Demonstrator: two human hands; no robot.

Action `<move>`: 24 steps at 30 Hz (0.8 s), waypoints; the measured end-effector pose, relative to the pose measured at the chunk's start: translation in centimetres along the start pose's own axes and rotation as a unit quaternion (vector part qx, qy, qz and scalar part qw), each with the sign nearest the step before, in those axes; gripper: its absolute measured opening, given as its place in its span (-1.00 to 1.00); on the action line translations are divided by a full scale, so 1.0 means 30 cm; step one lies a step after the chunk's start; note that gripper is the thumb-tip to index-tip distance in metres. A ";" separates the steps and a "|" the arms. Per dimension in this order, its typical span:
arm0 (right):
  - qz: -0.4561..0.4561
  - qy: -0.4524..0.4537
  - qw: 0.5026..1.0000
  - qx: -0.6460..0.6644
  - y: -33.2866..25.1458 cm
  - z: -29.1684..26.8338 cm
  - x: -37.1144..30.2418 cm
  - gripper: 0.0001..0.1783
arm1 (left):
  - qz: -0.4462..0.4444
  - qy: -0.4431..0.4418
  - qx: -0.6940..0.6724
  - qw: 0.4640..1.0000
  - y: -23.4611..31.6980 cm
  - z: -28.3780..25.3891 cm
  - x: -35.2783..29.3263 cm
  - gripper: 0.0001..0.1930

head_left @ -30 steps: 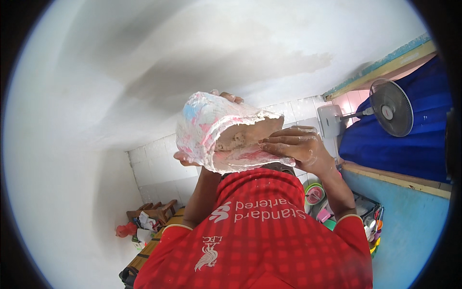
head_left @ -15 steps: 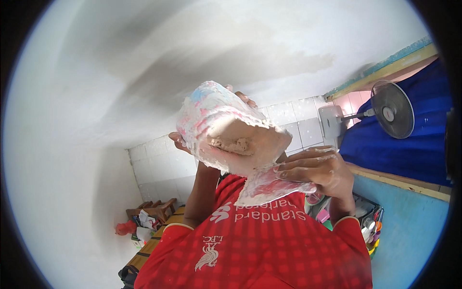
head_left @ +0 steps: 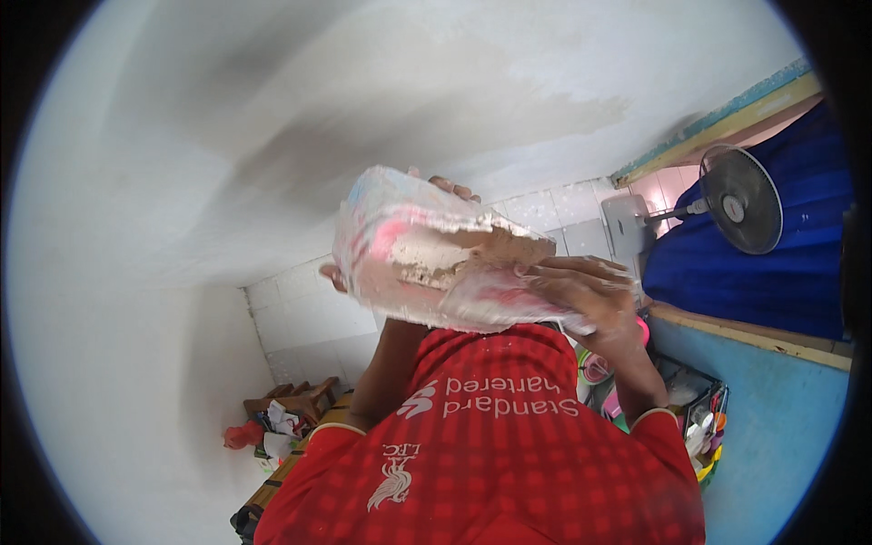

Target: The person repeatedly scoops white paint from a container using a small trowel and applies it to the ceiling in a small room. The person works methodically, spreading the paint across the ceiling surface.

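Note:
My left hand [head_left: 454,189] grips a plaster-smeared container [head_left: 368,241], white with pink and blue patches, from behind. Its fingertips curl over the far edge, its thumb shows at the left side, and the palm is hidden. Pale beige plaster [head_left: 504,247] lies in the container's open hollow, which faces me. My right hand [head_left: 590,295] is closed on a thin, flat scraper [head_left: 504,295], pink and coated with white paste. The scraper's blade is pressed against the container's near right edge, blurred by motion. White paste also coats my right fingers.
A plastered wall surface [head_left: 436,82] with damp grey patches spreads above my hands. At the right a fan [head_left: 740,200] stands before a blue curtain [head_left: 754,282]. A wooden stool [head_left: 313,400] with clutter is low left; a black basket of kitchenware [head_left: 695,409] sits low right.
My right hand has brought the scraper up and left, from hanging below the container to against its edge. The container has tilted, and the plaster in it looks pushed about.

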State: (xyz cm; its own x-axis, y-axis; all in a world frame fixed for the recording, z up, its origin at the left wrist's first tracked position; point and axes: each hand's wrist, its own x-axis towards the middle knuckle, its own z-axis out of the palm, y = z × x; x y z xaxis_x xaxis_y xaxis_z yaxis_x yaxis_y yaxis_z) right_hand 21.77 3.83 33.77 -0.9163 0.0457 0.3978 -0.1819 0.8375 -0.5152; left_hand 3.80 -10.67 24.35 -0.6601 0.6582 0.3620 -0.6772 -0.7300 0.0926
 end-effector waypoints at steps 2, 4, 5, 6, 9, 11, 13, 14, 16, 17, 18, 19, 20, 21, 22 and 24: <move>0.041 0.029 0.998 0.049 -0.015 -0.031 0.005 -0.65 | -0.007 -0.005 0.002 1.000 -0.010 -0.001 -0.015 0.34; 0.063 0.042 0.995 0.059 -0.027 -0.053 0.021 -0.76 | -0.021 -0.009 0.001 1.000 -0.021 -0.006 -0.028 0.33; 0.089 0.015 0.995 0.034 -0.030 -0.048 0.026 -0.76 | -0.029 -0.009 -0.001 1.000 -0.027 -0.006 -0.033 0.32; 0.115 -0.011 0.993 0.009 -0.033 -0.040 0.029 -0.76 | -0.035 -0.011 -0.003 0.999 -0.032 -0.003 -0.039 0.31; 0.150 -0.056 0.987 0.017 -0.027 -0.002 0.038 -0.72 | -0.048 -0.013 -0.006 0.999 -0.038 -0.001 -0.043 0.29; 0.164 -0.086 0.981 0.054 -0.025 0.015 0.032 -0.70 | -0.049 -0.012 -0.002 0.999 -0.037 -0.004 -0.049 0.28; 0.180 -0.066 0.979 0.069 -0.034 0.049 0.023 -0.72 | -0.051 -0.011 -0.001 0.999 -0.037 -0.007 -0.058 0.26; 0.188 -0.056 0.978 0.077 -0.037 0.067 0.015 -0.73 | -0.053 -0.011 -0.001 0.999 -0.038 -0.008 -0.060 0.26; 0.224 -0.047 0.967 0.113 -0.031 0.103 -0.005 -0.78 | -0.055 -0.009 -0.001 0.998 -0.036 -0.011 -0.064 0.24; 0.243 -0.042 0.960 0.131 -0.025 0.121 -0.015 -0.80 | -0.055 -0.008 0.000 0.998 -0.036 -0.013 -0.066 0.23; 0.247 -0.027 0.955 0.160 -0.017 0.140 -0.025 -0.81 | -0.056 -0.007 0.001 0.998 -0.038 -0.013 -0.067 0.23; 0.250 -0.010 0.949 0.190 -0.010 0.162 -0.038 -0.81 | -0.058 -0.007 0.003 0.998 -0.038 -0.015 -0.071 0.22; 0.253 0.007 0.942 0.219 -0.007 0.177 -0.047 -0.80 | -0.060 -0.007 0.004 0.998 -0.037 -0.015 -0.073 0.21; 0.255 0.013 0.941 0.223 -0.008 0.184 -0.051 -0.80 | -0.062 -0.007 0.004 0.998 -0.036 -0.018 -0.074 0.20; 0.257 0.019 0.939 0.226 -0.012 0.187 -0.055 -0.80 | -0.063 -0.007 0.005 0.998 -0.036 -0.018 -0.075 0.20; 0.278 0.033 0.934 0.220 -0.013 0.206 -0.079 -0.79 | -0.066 -0.005 0.006 0.998 -0.035 -0.020 -0.076 0.18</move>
State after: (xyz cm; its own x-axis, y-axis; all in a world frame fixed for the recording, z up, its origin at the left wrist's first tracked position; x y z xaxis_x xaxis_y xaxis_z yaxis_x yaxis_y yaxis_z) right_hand 21.83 0.04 28.34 -0.8916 0.4527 0.0133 0.1743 0.3700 -0.9125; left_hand 5.82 -11.31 22.88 -0.5628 0.7468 0.3544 -0.7539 -0.6395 0.1505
